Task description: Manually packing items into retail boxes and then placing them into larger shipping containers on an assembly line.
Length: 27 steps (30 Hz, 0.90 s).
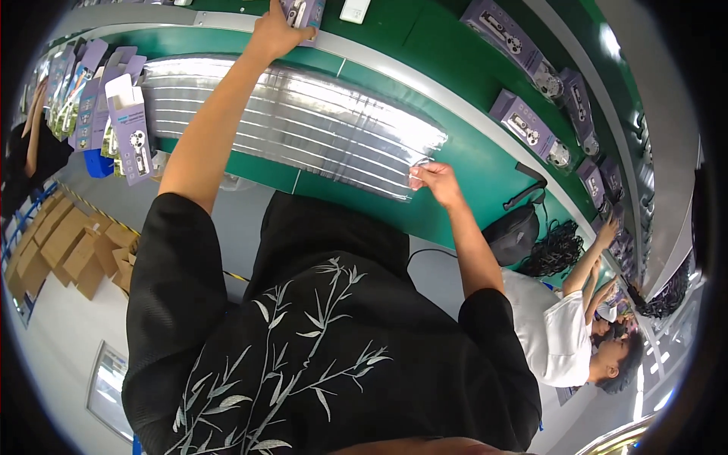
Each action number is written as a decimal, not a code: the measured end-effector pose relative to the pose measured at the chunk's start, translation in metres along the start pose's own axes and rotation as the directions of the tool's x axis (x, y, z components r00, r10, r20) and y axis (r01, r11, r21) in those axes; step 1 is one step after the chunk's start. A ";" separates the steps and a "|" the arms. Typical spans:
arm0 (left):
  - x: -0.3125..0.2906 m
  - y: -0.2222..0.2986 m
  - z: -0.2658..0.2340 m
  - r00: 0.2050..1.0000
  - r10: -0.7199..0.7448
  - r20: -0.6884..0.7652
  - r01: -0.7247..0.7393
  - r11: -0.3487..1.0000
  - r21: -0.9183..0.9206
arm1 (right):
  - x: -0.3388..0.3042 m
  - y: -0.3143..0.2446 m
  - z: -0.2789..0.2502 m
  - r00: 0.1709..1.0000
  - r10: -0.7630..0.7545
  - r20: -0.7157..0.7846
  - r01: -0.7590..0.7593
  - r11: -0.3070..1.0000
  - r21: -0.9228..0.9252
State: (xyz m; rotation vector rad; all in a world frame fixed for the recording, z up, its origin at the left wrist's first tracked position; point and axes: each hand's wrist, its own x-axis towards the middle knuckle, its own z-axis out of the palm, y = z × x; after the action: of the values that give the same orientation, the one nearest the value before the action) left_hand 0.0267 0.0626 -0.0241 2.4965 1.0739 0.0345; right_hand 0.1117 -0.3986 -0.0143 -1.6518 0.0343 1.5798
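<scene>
- While pinching a small clear piece [415, 173] between thumb and fingertips of the right hand [434, 182], right of the frame's centre, could crease or drop it through too tight or too slack a pinch.
- Grasping a purple box [307, 14] at the top edge with the left hand [280, 32], thumb spread to the right; cannot tell how far the other fingers curl, being cut off by the frame.
- Could tip that box through holding it one-handed at full reach, or bump it on the metal rail [334, 47] just below.
- Could drag the striped clear sheet [303, 129], upper middle, by tugging near its right end; cannot tell whether joined to the pinched piece.
- Farther out, at upper left, could topple the flapped boxes [127, 121] with a careless swing of the left forearm.
- At right, could snag on the black bag [516, 227] or black cables [557, 246] by sweeping wide.
</scene>
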 end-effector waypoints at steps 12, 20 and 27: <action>-0.046 0.019 -0.007 0.955 0.012 -0.297 -0.027 0.998 -0.049 | 0.006 -0.132 -0.066 0.691 -0.677 -0.255 0.567 0.725 -0.391; -0.045 0.026 -0.008 0.975 -0.087 -0.203 0.062 0.990 -0.123 | 0.211 -0.299 0.041 0.873 -0.268 0.407 0.428 0.821 -0.378; -0.040 0.022 -0.010 0.984 -0.067 -0.163 0.044 0.989 -0.140 | 0.200 -0.323 0.009 0.693 -0.298 0.656 0.275 -0.732 -0.623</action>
State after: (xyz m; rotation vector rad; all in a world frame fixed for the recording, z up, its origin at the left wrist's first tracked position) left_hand 0.0120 0.0248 -0.0011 2.3728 1.1661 0.2960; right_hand 0.3206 -0.0812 -0.0105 -2.1022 -2.7325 0.2613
